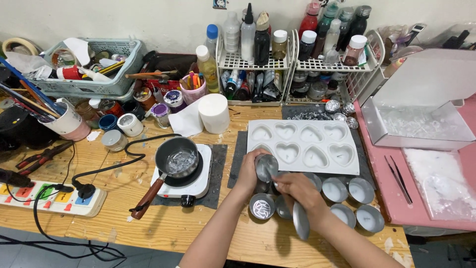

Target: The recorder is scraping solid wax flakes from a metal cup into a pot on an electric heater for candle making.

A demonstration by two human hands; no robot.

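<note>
While gripping a small round tin cup (266,166) just over the near left corner of the white heart mould (303,145), closing the left hand (248,173) around that cup from the left side. Pinching with the right hand (297,191) as well, holding a second grey tin piece (300,221) edge-on in front of the mould; cup or lid, impossible to tell. Judging by the pose, pulling tins apart from one another, or turning them to look inside, midway through handling the batch rather than at either end of it. Needing, for any putting down, a bare patch of wood in front of the mould, since other tin cups (347,198) are already crowding its near edge, one of them (262,206) lying right under the left hand. Keeping wrists low and elbows in seems wise: left of the mould, sitting close, a saucepan (179,161) on a small white hot plate (196,186), its handle pointing toward the table's front edge (148,237). Right of the mould, being hemmed by a pink tray (386,188) with tweezers (399,178) on it. Behind the mould, crowding with bottle racks (255,62). Leaving open room only in front of the mould, leftward along the table front.
</note>
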